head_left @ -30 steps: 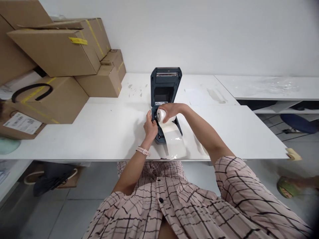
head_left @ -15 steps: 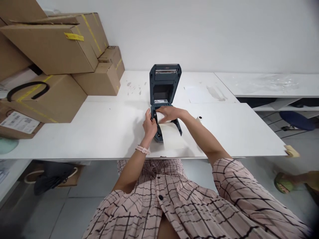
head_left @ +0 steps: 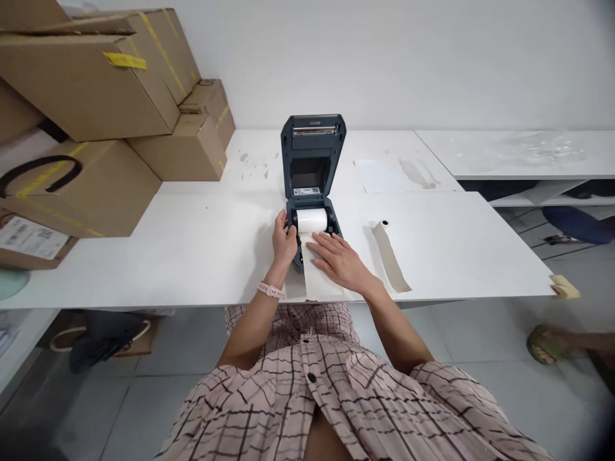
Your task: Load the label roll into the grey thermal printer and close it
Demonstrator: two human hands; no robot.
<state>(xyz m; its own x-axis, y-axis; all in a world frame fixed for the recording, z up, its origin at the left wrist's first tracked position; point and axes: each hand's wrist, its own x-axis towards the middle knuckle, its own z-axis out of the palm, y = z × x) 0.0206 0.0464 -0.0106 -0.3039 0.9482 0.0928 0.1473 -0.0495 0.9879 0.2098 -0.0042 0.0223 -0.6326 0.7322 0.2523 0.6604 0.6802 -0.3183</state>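
Observation:
A dark grey label printer (head_left: 309,160) stands open on the white table (head_left: 192,256), its lid tilted back. A white label roll (head_left: 312,220) sits in its bay, and a paper strip (head_left: 314,278) runs from it toward the table's near edge. My left hand (head_left: 283,242) grips the printer's left side beside the roll, fingers curled round it. My right hand (head_left: 339,260) lies flat on the paper strip with fingers stretched out.
A separate strip of backing paper (head_left: 390,257) lies on the table to the right. Stacked cardboard boxes (head_left: 96,102) fill the left side. A second white table (head_left: 519,157) stands at right. Another person's foot in a green sandal (head_left: 545,342) shows at floor level.
My right hand lowered the roll into the printer bay, let go and moved back to lie flat on the paper strip. My left hand stayed at the printer's left side.

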